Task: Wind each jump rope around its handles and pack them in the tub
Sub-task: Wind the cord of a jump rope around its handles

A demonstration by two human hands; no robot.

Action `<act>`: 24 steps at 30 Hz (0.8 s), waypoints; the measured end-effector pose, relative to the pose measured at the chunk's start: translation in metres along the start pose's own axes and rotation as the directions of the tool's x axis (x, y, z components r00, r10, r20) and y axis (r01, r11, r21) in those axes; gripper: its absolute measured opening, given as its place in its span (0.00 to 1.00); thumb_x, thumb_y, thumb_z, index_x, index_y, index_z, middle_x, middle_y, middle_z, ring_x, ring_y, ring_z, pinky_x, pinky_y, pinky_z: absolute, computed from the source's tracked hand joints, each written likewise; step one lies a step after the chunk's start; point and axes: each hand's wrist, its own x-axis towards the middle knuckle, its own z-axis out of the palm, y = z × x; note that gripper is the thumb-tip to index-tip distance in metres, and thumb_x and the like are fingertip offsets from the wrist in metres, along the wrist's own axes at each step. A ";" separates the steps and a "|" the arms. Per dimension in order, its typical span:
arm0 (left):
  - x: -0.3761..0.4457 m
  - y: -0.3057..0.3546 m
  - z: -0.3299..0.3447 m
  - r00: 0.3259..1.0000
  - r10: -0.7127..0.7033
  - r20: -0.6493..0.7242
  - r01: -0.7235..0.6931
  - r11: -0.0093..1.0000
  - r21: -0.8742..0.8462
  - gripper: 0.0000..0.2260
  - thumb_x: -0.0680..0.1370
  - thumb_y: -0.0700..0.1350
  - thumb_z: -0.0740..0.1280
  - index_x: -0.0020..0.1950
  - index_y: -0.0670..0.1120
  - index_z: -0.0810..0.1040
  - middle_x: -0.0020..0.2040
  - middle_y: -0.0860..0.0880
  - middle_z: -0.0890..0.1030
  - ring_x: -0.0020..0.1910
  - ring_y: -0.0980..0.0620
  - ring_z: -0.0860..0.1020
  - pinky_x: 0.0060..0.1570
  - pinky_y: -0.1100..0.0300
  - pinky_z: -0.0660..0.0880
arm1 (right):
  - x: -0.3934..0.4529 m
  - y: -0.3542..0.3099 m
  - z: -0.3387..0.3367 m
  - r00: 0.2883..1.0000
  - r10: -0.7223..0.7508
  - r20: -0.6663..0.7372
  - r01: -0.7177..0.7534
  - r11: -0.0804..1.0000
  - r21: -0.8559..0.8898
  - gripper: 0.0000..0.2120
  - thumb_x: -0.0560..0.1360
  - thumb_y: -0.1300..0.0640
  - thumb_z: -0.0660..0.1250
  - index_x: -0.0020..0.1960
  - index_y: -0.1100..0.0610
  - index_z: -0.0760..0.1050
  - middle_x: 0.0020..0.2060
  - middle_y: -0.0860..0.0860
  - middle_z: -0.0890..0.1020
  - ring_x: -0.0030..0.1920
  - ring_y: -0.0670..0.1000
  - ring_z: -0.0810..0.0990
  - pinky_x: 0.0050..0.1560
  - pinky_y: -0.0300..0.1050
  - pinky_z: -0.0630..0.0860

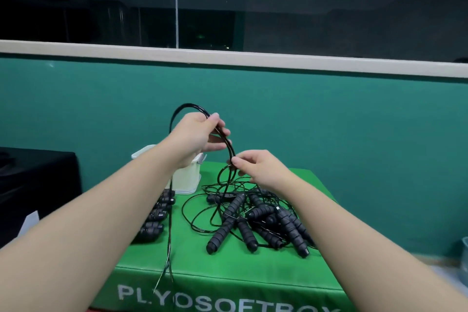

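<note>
Left hand (196,132): grip closed on the black cord (222,134), thumb and fingers pinching it at the top of a raised arch, above the white tub (188,180). Right hand (255,166): fingertips pinch the same cord lower down, to the right of the tub. One run of the cord falls left of the tub and off the front edge of the green counter (228,273).

Remaining ropes lie in a tangled pile (253,218) right of the tub; wound bundles (157,215) sit in a row in front of the tub, to its left.

Assessment: the cord is being drawn free of the pile. Recommend feeding it hand over hand with light tension, lifting clear of neighbouring loops, and locating both handles before winding. Risk: dragging the pile along.
</note>
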 end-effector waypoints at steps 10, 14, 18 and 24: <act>0.017 0.021 -0.057 0.946 0.049 -0.319 -0.072 0.996 -0.059 0.13 0.83 0.45 0.55 0.42 0.42 0.71 0.41 0.45 0.78 0.39 0.48 0.79 0.35 0.61 0.81 | -0.008 0.027 -0.006 1.000 -0.014 -0.022 0.009 0.980 -0.198 0.06 0.78 0.51 0.66 0.48 0.50 0.81 0.32 0.38 0.77 0.31 0.34 0.73 0.36 0.31 0.68; 0.015 0.021 -0.065 0.953 0.035 -0.301 -0.065 0.994 -0.090 0.13 0.83 0.45 0.55 0.42 0.41 0.71 0.41 0.44 0.78 0.39 0.48 0.79 0.32 0.62 0.79 | -0.007 0.032 -0.003 0.998 0.040 0.051 -0.028 0.978 -0.205 0.15 0.74 0.49 0.70 0.58 0.53 0.80 0.49 0.45 0.83 0.49 0.43 0.80 0.58 0.40 0.74; 0.010 0.023 -0.049 0.980 0.008 -0.199 -0.045 0.983 -0.180 0.13 0.83 0.44 0.56 0.42 0.41 0.71 0.41 0.43 0.78 0.39 0.47 0.80 0.30 0.62 0.78 | -0.002 0.003 0.018 0.998 -0.060 0.019 0.061 0.995 -0.077 0.32 0.72 0.45 0.71 0.72 0.52 0.66 0.63 0.46 0.75 0.57 0.47 0.75 0.60 0.42 0.70; 0.001 0.036 -0.029 0.995 0.038 -0.093 -0.063 0.960 -0.272 0.13 0.83 0.45 0.56 0.42 0.40 0.71 0.40 0.43 0.79 0.40 0.47 0.80 0.31 0.63 0.78 | 0.012 -0.020 0.033 0.995 -0.090 0.048 0.096 0.982 -0.162 0.12 0.75 0.47 0.69 0.53 0.54 0.77 0.42 0.46 0.79 0.43 0.46 0.76 0.46 0.40 0.70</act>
